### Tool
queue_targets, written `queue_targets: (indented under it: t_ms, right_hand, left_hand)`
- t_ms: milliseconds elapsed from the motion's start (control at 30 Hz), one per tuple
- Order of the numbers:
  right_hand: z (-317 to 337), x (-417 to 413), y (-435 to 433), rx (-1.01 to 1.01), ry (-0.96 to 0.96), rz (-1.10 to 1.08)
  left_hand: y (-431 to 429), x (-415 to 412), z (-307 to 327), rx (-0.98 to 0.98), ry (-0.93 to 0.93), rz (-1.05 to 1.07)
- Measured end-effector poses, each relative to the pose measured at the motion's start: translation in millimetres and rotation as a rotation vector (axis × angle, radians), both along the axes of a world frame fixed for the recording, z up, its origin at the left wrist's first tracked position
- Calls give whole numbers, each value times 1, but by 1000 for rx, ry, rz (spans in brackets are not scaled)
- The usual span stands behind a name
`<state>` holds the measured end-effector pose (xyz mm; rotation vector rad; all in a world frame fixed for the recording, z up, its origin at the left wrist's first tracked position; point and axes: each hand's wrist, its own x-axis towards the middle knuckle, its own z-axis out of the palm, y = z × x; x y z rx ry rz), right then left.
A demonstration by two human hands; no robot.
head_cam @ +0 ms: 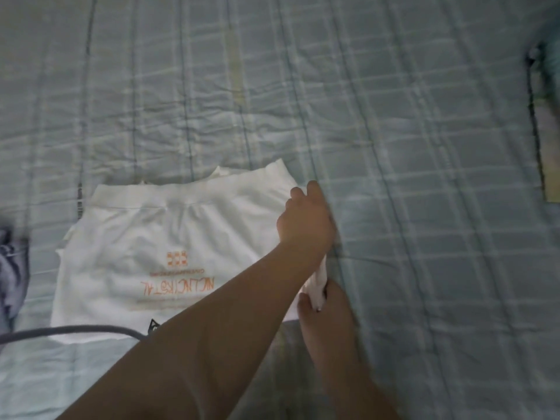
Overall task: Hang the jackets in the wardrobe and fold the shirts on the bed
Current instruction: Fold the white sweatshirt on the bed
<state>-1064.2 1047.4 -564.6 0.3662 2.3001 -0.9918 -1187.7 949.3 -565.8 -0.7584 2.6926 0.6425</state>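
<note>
A white shirt point(145, 256) with an orange print lies flat on the light blue checked bedspread point(409, 207), partly folded. My left hand point(304, 218) reaches across it and grips its right edge near the far corner, fingers curled. My right hand point(321, 307) pinches the same right edge closer to me, and a strip of white cloth rises between the two hands. The shirt's near right corner is hidden under my left forearm.
A dark blue-grey garment point(12, 268) lies bunched at the left edge. A grey cord point(75, 330) runs across the shirt's near hem. A flat object with a dark border point(545, 131) lies at the right edge. Bedspread stretches beyond and to the right.
</note>
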Motion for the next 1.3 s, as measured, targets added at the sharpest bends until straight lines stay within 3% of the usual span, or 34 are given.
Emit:
queue_targets:
  t_ms: [200, 367, 500, 700, 1033, 1167, 1233, 1300]
  right_hand:
    - [23, 14, -19, -84, 105, 102]
    - [55, 48, -82, -198, 268, 258]
    - [78, 77, -151, -234, 331, 405]
    - [87, 134, -264, -190, 420, 498]
    - [15, 193, -365, -55, 205, 767]
    - [29, 183, -357, -168, 224, 573]
    - [36, 168, -345, -161, 307, 459]
    - [40, 150, -329, -121, 444, 401]
  left_hand:
    - [-60, 28, 25, 464, 335, 91]
    - [-147, 75, 59, 800, 406, 359]
    - [-233, 118, 79, 924, 445, 407]
    - [-348, 181, 83, 883, 499, 504]
    - [-445, 261, 6, 640, 249, 482]
    - [-442, 275, -1, 587, 282, 507]
    - [-431, 283, 6, 563, 347, 524]
    - [-415, 294, 11, 421, 412, 441]
